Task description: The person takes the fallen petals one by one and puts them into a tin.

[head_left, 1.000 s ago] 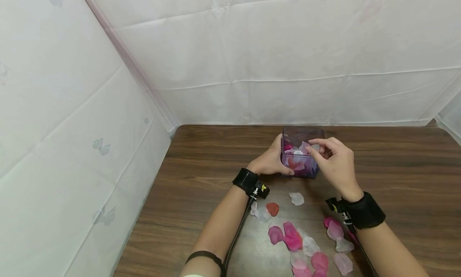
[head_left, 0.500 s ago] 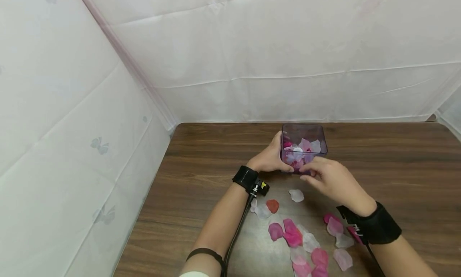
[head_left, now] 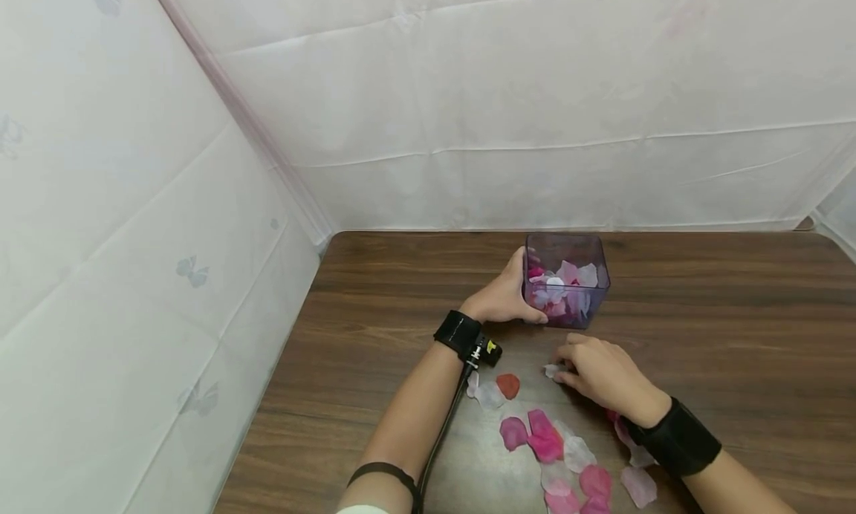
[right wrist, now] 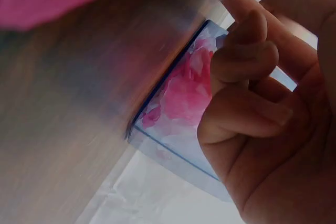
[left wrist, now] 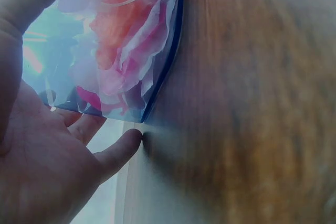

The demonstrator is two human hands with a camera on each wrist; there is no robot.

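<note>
The square clear plastic box [head_left: 565, 280] has a purple tint and shows white, pale pink and magenta fabric petals [head_left: 560, 285] through its walls. The wooden desk [head_left: 722, 313] is dark brown with a lengthwise streaked grain. Loose fabric petals [head_left: 545, 443] on it run from white through soft pink to hot pink, and one round petal [head_left: 507, 385] is orange-red. Both wrists carry black straps [head_left: 458, 333]. The white sheet walls [head_left: 167, 224] bear faint grey butterfly prints and a pale pink seam in the corner
</note>
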